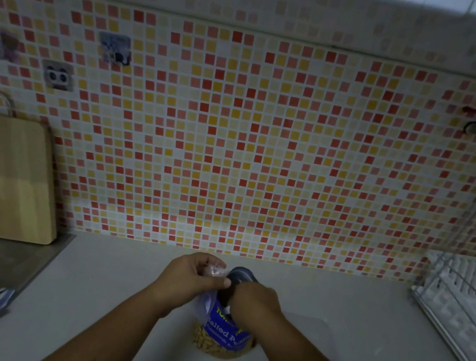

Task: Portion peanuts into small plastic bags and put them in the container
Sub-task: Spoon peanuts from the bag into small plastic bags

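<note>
thin clear plastic, a small bag (214,271) is pinched shut-fingered in the left hand (190,279) at lower centre, while the right hand (255,304) closes around the floppy, slippery-looking peanut packet (224,331), probably best gripped near its mouth on the pale counter (106,284).

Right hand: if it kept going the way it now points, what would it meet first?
The right hand points down-left into the open peanut bag, so probably the peanuts inside; depth is unclear.
</note>
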